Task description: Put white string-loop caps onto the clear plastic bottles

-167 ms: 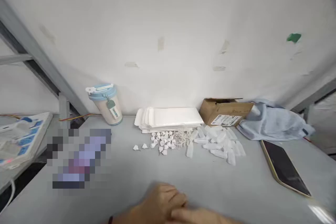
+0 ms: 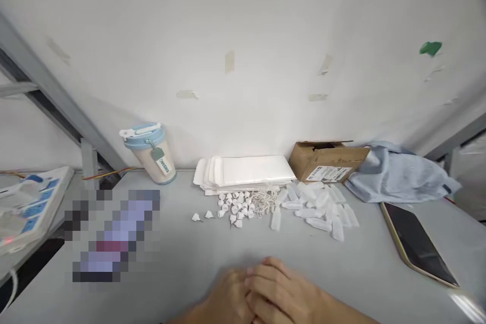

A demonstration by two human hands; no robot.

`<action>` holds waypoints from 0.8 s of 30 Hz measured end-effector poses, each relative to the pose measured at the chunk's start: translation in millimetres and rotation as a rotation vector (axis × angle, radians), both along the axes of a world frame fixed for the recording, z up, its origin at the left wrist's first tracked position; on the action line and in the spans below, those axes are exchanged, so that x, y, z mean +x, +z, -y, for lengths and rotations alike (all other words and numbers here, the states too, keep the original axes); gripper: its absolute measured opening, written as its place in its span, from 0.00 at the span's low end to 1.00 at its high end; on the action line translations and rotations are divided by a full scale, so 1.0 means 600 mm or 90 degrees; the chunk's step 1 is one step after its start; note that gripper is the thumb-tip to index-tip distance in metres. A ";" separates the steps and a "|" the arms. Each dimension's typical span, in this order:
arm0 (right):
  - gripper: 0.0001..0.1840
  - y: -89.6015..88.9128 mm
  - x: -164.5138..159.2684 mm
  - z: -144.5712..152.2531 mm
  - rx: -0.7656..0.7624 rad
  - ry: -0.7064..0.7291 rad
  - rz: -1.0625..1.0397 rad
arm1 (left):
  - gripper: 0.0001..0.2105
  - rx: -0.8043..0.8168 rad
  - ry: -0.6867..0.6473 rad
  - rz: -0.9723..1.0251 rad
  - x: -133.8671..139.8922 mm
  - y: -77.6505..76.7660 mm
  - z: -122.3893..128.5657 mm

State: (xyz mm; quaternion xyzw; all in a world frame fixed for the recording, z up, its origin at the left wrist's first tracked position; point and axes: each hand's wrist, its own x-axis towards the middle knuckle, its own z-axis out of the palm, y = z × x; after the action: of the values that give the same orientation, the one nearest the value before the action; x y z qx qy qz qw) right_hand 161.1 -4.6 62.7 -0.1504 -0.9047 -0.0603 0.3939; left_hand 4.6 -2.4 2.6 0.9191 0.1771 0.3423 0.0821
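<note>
Together at the near side of the surface point(image 2: 190, 258), left hand point(image 2: 226, 296) and right hand point(image 2: 281, 291), the right with fingers laid across the left, touching; impossible to tell the tightness of the clasp, or the contents, if any, between the palms. Ahead of the hands, apart from them, in a loose row on the surface: small white caps point(image 2: 234, 209) in a cluster, a couple of them off to the left; beside the cluster, a tangle of thin off-white strings point(image 2: 265, 202); then, further right, a scattered heap of long translucent sleeves point(image 2: 308, 212), one at the edge of the tangle. Just behind the caps and strings, a flat stack of white packets point(image 2: 258, 169). To the right of the stack, near the wall point(image 2: 266, 61), a brown cardboard box point(image 2: 353, 162) with a printed label and flaps partly up, and next to it a crumpled blue-grey cloth point(image 2: 406, 174). Nearer on the right, a dark-screened phone point(image 2: 417, 243), lying face up. On the left, a blue-lidded cup point(image 2: 150, 164) with a hanging tag, and in front of it a pixelated item point(image 2: 117, 235), unreadable.
</note>
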 end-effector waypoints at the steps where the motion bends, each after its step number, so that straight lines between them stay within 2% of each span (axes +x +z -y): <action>1: 0.12 0.001 0.001 -0.003 0.011 -0.005 -0.018 | 0.10 0.005 -0.002 0.030 0.001 0.006 0.000; 5: 0.12 0.004 0.002 -0.006 -0.020 -0.004 -0.028 | 0.11 0.016 0.011 0.149 0.004 0.035 -0.002; 10: 0.10 -0.003 -0.010 -0.005 -0.075 0.017 -0.074 | 0.07 -0.015 0.018 0.134 0.002 0.055 -0.001; 13: 0.12 -0.010 -0.019 -0.007 -0.100 0.014 -0.075 | 0.08 -0.005 0.024 0.133 -0.006 0.058 -0.005; 16: 0.14 -0.013 -0.022 -0.009 -0.113 -0.014 -0.062 | 0.07 0.013 0.070 0.114 -0.015 0.057 -0.013; 21: 0.12 -0.009 -0.008 -0.023 -0.120 -0.118 -0.027 | 0.07 0.071 0.185 0.009 -0.023 0.065 -0.031; 24: 0.10 -0.009 0.014 -0.044 -0.136 -0.285 0.001 | 0.08 0.056 0.247 -0.067 -0.021 0.075 -0.042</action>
State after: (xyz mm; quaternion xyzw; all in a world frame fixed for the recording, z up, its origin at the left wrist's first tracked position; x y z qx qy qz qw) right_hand 169.6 21.8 57.4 -0.3881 -0.8502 -0.0503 0.3522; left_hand -8.1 22.9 47.7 0.8873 0.3393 0.3105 -0.0352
